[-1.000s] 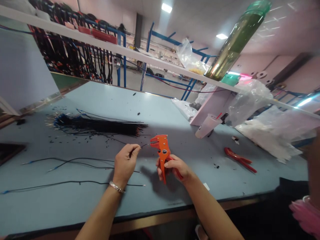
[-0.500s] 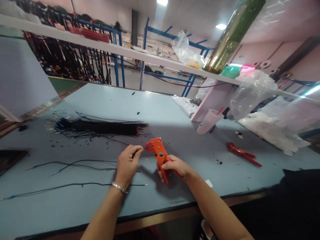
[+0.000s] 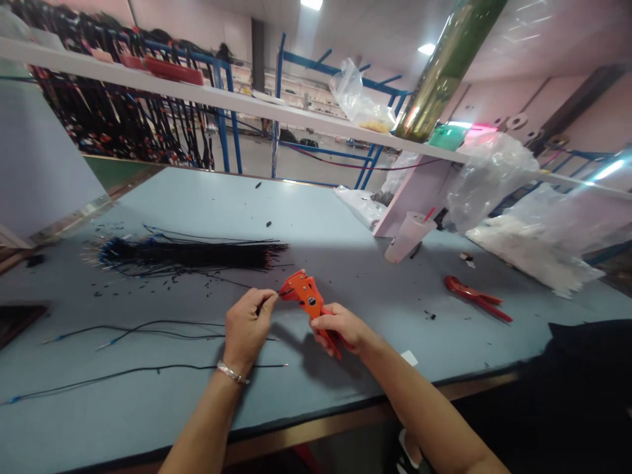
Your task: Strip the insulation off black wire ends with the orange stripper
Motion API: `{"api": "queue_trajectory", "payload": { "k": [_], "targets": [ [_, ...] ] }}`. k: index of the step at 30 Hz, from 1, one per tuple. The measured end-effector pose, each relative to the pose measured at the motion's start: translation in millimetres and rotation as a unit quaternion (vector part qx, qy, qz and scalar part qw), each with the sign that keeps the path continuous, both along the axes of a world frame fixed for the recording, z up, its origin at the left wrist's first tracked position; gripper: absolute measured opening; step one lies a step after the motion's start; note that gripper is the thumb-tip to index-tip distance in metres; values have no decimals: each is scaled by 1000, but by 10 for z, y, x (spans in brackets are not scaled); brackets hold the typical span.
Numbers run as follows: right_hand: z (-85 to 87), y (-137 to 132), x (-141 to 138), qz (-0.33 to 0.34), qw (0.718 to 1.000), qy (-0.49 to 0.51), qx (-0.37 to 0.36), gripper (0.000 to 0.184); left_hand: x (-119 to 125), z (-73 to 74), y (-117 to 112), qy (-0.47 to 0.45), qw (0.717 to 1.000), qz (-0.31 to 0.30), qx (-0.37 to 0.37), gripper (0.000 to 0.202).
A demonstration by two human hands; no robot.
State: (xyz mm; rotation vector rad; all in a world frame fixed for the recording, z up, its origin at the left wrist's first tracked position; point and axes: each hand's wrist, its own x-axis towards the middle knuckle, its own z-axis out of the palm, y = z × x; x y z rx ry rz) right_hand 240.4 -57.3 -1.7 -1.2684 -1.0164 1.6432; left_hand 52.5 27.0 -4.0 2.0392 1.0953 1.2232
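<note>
My right hand (image 3: 340, 329) is wrapped round the handles of an orange wire stripper (image 3: 307, 296), whose jaws point up and left. My left hand (image 3: 251, 326) pinches a thin black wire (image 3: 280, 293) just left of those jaws, and the wire's end reaches into them. Whether the jaws bite on it I cannot make out. Loose black wires (image 3: 148, 367) with blue ends lie on the table left of and beneath my left hand. Beyond it rests a thick bundle of black wires (image 3: 197, 254), with blue and metal tips at its left end.
A second red hand tool (image 3: 476, 299) lies at the right. Behind it stand a pale cup (image 3: 409, 237) with a red straw and several clear plastic bags (image 3: 538, 243). Small black scraps dot the blue-grey table (image 3: 207, 191). A white shelf (image 3: 237, 102) crosses the back.
The stripper has tilted further left, and its handles have swung right with my right hand. My left hand keeps its pinch on the wire. The whole view has shifted slightly.
</note>
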Motion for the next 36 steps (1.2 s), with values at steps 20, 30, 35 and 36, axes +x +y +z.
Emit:
{"api": "queue_trajectory", "payload": {
  "k": [20,30,35,36],
  "targets": [
    [51,-14,64,43,997,60,23,26,-38,-21,34,-13,999,19,-29,24],
    [57,-29,53,49,997,45,24,22,-30,-39,27,-29,999,-1,-42,21],
    [92,-39,53,44,998,33,16,16,-33,-49,38,-26,999,5,-43,22],
    [100,-42,54,44,998,27,18,16,-33,-47,38,-26,999,5,-44,22]
  ]
}}
